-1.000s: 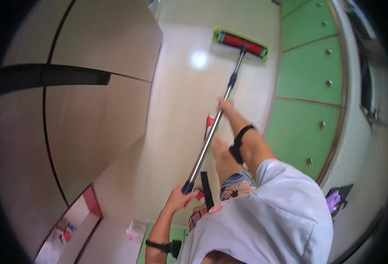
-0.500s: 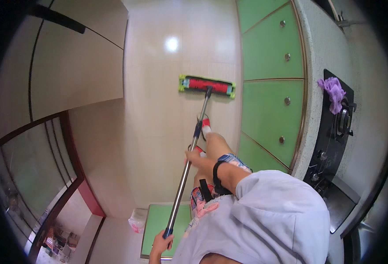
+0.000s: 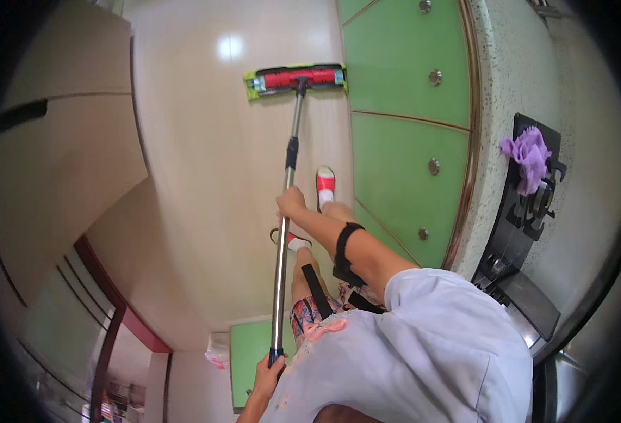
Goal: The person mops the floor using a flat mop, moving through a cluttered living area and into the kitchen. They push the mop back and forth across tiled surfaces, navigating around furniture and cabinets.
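Observation:
A flat mop (image 3: 280, 282) with a long silver pole slants away from me over the pale floor. Its wide head (image 3: 268, 81), red in the middle with a yellow-green rim, lies flat on the floor, its right end at the base of the green cabinets. My right hand (image 3: 293, 203) is closed around the middle of the pole, just below a dark joint. Lower down, at the dark grip near the pole's end, my left hand (image 3: 265, 374) is wrapped around it.
Green cabinets (image 3: 409, 88) with round knobs line the right side below a speckled counter (image 3: 490, 92). On the black stove (image 3: 500, 236) lies a purple cloth (image 3: 531, 158). A tall beige cabinet (image 3: 71, 148) stands at left. My feet, in red slippers (image 3: 326, 183), are behind the mop head.
The mop head has moved farther away, up to the right-hand cabinets, with both hands still on the pole. My feet have shifted, and the whole view has moved.

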`<action>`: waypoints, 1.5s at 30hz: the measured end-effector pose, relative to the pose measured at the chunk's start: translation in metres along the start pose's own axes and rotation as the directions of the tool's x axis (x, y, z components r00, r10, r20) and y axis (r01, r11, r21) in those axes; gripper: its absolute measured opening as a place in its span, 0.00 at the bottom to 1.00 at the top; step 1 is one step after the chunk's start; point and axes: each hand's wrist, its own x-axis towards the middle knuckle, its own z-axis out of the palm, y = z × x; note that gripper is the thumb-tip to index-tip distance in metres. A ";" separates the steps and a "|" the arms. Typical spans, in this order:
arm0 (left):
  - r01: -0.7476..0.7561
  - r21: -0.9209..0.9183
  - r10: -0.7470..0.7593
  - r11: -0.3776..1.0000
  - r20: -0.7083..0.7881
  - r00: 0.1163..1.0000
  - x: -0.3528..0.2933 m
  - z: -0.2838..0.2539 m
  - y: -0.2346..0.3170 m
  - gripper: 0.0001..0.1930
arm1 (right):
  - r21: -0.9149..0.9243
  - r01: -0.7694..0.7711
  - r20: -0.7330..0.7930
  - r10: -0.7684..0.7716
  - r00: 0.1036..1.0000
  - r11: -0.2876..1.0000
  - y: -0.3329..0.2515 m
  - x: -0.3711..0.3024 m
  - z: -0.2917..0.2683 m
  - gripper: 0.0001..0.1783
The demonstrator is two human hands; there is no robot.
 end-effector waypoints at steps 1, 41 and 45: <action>0.016 -0.039 -0.016 0.999 0.003 1.000 0.006 0.001 0.027 0.11 | -0.298 0.126 -0.036 -0.143 0.989 0.946 -0.026 0.016 -0.010 0.09; -0.028 -0.206 0.028 0.978 -0.006 1.000 0.089 0.125 0.970 0.16 | 0.126 -0.118 -0.027 0.122 0.992 0.985 -0.789 0.423 -0.456 0.10; 0.071 -0.143 -0.069 0.987 0.019 0.997 0.110 0.103 1.038 0.15 | 0.004 -0.017 0.027 0.017 0.999 1.000 -0.831 0.470 -0.468 0.11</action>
